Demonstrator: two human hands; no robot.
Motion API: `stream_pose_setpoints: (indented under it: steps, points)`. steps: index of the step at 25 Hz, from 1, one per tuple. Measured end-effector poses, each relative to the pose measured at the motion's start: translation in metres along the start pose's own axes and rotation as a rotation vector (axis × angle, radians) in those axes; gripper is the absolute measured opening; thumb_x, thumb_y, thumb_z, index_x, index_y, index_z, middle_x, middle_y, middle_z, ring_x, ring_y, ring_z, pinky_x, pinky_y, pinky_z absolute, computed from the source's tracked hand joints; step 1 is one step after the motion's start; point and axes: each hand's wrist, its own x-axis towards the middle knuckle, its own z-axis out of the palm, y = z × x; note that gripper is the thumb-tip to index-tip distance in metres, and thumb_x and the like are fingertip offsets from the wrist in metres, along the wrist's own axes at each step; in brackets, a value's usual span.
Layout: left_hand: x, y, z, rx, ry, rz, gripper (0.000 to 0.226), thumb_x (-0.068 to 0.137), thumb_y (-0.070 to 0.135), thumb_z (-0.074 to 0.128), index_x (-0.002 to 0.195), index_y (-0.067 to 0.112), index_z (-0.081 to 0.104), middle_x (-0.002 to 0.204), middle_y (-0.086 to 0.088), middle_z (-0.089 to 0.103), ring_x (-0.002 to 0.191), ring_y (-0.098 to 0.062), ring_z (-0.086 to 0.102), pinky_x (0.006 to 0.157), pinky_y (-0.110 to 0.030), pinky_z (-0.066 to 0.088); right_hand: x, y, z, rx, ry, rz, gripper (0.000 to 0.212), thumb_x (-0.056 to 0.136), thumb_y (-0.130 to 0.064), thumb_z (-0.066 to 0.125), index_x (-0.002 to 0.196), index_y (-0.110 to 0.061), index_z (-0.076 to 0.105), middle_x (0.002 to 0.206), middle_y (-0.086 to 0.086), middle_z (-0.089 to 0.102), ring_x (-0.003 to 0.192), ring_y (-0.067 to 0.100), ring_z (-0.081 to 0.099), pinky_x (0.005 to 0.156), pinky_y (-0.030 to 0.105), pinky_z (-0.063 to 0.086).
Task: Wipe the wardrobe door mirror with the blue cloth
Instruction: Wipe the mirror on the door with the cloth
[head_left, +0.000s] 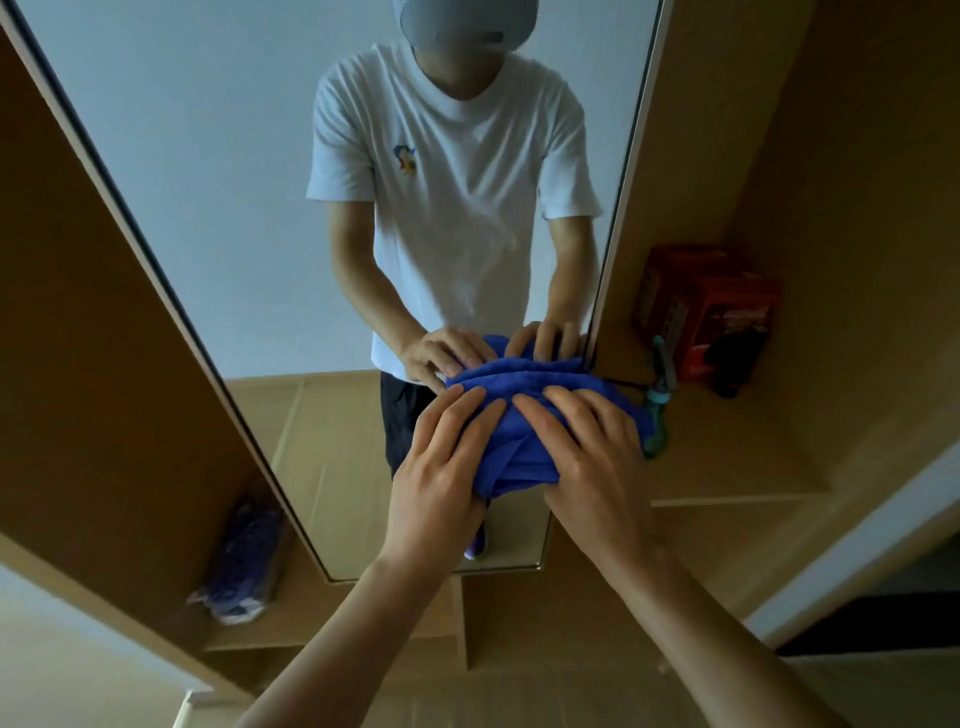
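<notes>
In the head view, the likeliest trouble was the blue cloth (524, 447) slipping. It sat bunched in thick folds rather than spread flat, so a stroke would probably drag one narrow band and leave streaks, or the wad could roll out from under the palms and drop. It also lay close to the right edge of the mirror (234, 182), low on the glass. A push further that way could run it off the pane and against the teal object (658, 400) hanging just beside the frame, with a red box (711, 312) on the shelf behind. Most of the glass above looked not yet reached, which I judged from the cloth's low position alone. The left hand (441, 467) lay on the cloth's left half and the right hand (597, 457) on its right half. Both had fingers nearly straight and slightly spread, pressing the fabric to the glass rather than clenching it. Whether the thumbs hooked under the lower folds could not be told.
</notes>
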Motion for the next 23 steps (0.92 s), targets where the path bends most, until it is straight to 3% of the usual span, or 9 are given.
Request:
stream_pose_setpoints:
  steps: [5, 7, 11, 13, 18, 23]
  points:
    - [-0.024, -0.009, 0.017, -0.023, -0.048, -0.035, 0.047, 0.088, 0.005, 0.068, 0.134, 0.002, 0.063, 0.140, -0.014, 0.059, 0.138, -0.033, 0.047, 0.119, -0.028, 0.034, -0.028, 0.000, 0.027, 0.001, -0.056, 0.031, 0.057, 0.085, -0.015, 0.051, 0.141, -0.024, 0.049, 0.137, 0.005, 0.055, 0.125, 0.030, 0.047, 0.100, 0.043, 0.040]
    - [-0.038, -0.012, 0.025, -0.028, -0.081, -0.056, 0.043, 0.091, 0.010, 0.067, 0.132, 0.002, 0.064, 0.137, -0.013, 0.061, 0.136, -0.033, 0.049, 0.116, -0.027, 0.036, -0.045, 0.000, 0.040, -0.001, -0.080, 0.018, 0.056, 0.086, -0.018, 0.053, 0.141, -0.024, 0.049, 0.137, 0.005, 0.053, 0.125, 0.029, 0.047, 0.100, 0.043, 0.039]
    - [-0.073, -0.017, 0.050, -0.039, -0.178, -0.120, 0.039, 0.089, 0.005, 0.068, 0.128, 0.000, 0.067, 0.133, -0.014, 0.064, 0.133, -0.034, 0.052, 0.110, -0.038, 0.046, -0.087, -0.004, 0.067, 0.007, -0.155, 0.051, 0.062, 0.079, -0.008, 0.076, 0.136, -0.020, 0.056, 0.132, 0.007, 0.059, 0.122, 0.029, 0.049, 0.099, 0.044, 0.044]
    - [-0.089, -0.022, 0.062, -0.056, -0.220, -0.150, 0.037, 0.092, 0.008, 0.063, 0.128, 0.000, 0.067, 0.132, -0.014, 0.064, 0.132, -0.033, 0.052, 0.108, -0.038, 0.049, -0.103, -0.006, 0.080, 0.026, -0.194, 0.063, 0.058, 0.080, -0.005, 0.074, 0.134, -0.019, 0.059, 0.130, 0.008, 0.061, 0.121, 0.029, 0.051, 0.099, 0.045, 0.046]
    - [-0.131, -0.034, 0.100, -0.091, -0.302, -0.230, 0.040, 0.091, 0.018, 0.052, 0.123, 0.001, 0.069, 0.124, -0.012, 0.066, 0.125, -0.031, 0.054, 0.083, -0.040, 0.061, -0.144, -0.004, 0.115, 0.037, -0.324, 0.062, 0.055, 0.077, 0.000, 0.069, 0.129, -0.017, 0.064, 0.126, 0.008, 0.065, 0.118, 0.031, 0.059, 0.098, 0.043, 0.049]
    - [-0.171, -0.050, 0.133, -0.072, -0.417, -0.277, 0.044, 0.079, -0.004, 0.076, 0.122, 0.003, 0.068, 0.122, -0.007, 0.067, 0.122, -0.031, 0.058, 0.067, -0.039, 0.063, -0.188, -0.006, 0.154, 0.055, -0.386, 0.099, 0.050, 0.079, -0.005, 0.062, 0.127, -0.018, 0.065, 0.125, 0.007, 0.065, 0.118, 0.028, 0.058, 0.100, 0.039, 0.044]
